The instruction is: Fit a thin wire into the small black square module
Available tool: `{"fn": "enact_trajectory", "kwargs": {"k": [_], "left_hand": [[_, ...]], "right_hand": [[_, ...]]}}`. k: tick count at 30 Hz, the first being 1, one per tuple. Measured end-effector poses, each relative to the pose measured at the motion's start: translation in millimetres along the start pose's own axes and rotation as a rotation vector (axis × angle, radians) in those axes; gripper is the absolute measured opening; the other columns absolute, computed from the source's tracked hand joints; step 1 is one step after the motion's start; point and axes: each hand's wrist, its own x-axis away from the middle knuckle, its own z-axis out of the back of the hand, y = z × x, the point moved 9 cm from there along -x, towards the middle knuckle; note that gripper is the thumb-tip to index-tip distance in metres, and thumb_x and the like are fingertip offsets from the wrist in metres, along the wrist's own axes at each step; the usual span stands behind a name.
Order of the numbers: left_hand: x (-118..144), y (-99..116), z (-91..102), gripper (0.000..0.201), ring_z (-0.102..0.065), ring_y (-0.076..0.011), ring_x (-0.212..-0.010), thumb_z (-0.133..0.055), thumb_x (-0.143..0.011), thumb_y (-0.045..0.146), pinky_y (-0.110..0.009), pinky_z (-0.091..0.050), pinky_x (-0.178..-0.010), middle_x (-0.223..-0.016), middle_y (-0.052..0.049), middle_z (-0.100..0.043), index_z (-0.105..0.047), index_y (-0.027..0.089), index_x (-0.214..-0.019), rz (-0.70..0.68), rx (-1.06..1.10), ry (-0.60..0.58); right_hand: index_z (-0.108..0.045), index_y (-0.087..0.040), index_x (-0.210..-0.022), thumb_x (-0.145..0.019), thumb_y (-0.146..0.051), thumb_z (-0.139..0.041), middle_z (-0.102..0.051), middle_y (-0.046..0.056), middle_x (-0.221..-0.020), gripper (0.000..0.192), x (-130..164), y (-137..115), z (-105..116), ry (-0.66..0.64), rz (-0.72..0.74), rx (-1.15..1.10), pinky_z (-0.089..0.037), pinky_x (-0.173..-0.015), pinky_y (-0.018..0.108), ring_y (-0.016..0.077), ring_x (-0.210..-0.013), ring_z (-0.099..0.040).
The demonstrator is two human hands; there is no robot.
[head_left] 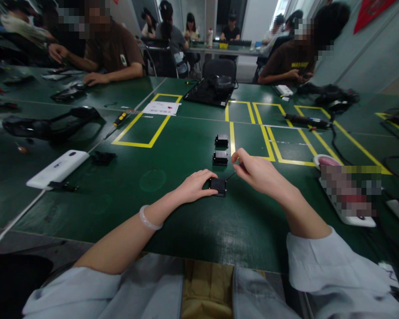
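The left hand [197, 186] grips a block [218, 187] — open room between it and the table's [199, 232] near edge; the right hand [254, 172] pinches a tool [231, 176] at its right side. Two blocks [221, 158] sit just beyond.

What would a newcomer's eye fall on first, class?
Probably the left hand at centre, gripping a small black block on the green table, and the right hand holding a thin tool at the block's right edge. Two similar blocks sit beyond it, and yellow tape outlines lie to their left and right.
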Motion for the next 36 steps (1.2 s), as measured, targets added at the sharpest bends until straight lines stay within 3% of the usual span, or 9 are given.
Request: {"fn": "enact_trajectory", "kwargs": {"k": [9, 16, 23, 31, 36], "left_hand": [[0.0, -2.9, -1.2, 0.039, -0.057, -0.025, -0.1, -0.062, -0.087, 0.048, -0.036, -0.045, -0.086, -0.108, -0.007, -0.06, -0.057, 0.022, -0.116, -0.004, 0.01, 0.011], [-0.4, -1.0, 0.1, 0.039, -0.057, -0.0249, -0.1, -0.062, -0.087, 0.047, -0.036, -0.045, -0.086, -0.108, -0.007, -0.06, -0.056, 0.022, -0.116, -0.004, -0.009, 0.005], [-0.7, -0.7, 0.4, 0.039, -0.058, -0.0246, -0.099, -0.063, -0.087, 0.047, -0.036, -0.046, -0.085, -0.107, -0.007, -0.06, -0.056, 0.021, -0.116, 0.007, -0.012, -0.002], [-0.3, -0.9, 0.1, 0.038, -0.057, -0.0245, -0.099, -0.064, -0.086, 0.046, -0.035, -0.046, -0.084, -0.107, -0.007, -0.06, -0.056, 0.021, -0.115, -0.007, -0.008, 0.006], [-0.9, -0.6, -0.3, 0.038, -0.057, -0.0244, -0.099, -0.064, -0.086, 0.046, -0.035, -0.046, -0.084, -0.106, -0.007, -0.06, -0.057, 0.021, -0.114, -0.002, -0.007, -0.005]], "right_hand": [[-0.051, -0.021, -0.1, -0.095, -0.038, -0.038, -0.064, 0.003, -0.074, 0.022, -0.5, 1.0, -1.8, 0.008, -0.01, 0.04, -0.027, -0.056, 0.026, 0.0173, -0.064, -0.058], [-0.046, -0.021, -0.11, -0.092, -0.029, -0.041, -0.065, 0.003, -0.081, 0.02, 1.3, -2.3, 0.0, -0.001, 0.017, -0.005, -0.029, -0.057, 0.027, 0.0156, -0.064, -0.056], [-0.051, -0.021, -0.098, -0.096, -0.038, -0.037, -0.064, 0.003, -0.072, 0.023, -0.4, -1.1, 0.1, -0.001, -0.031, 0.062, -0.025, -0.055, 0.027, 0.0174, -0.064, -0.057], [-0.047, -0.021, -0.109, -0.093, -0.028, -0.039, -0.065, 0.002, -0.078, 0.02, 1.2, -1.9, 1.0, 0.002, -0.001, 0.008, -0.027, -0.056, 0.027, 0.0153, -0.061, -0.055], [-0.05, -0.021, -0.1, -0.095, -0.038, -0.039, -0.064, 0.002, -0.075, 0.021, 0.0, -1.2, -0.6, 0.011, -0.015, 0.023, -0.026, -0.056, 0.026, 0.0163, -0.065, -0.057]]}}
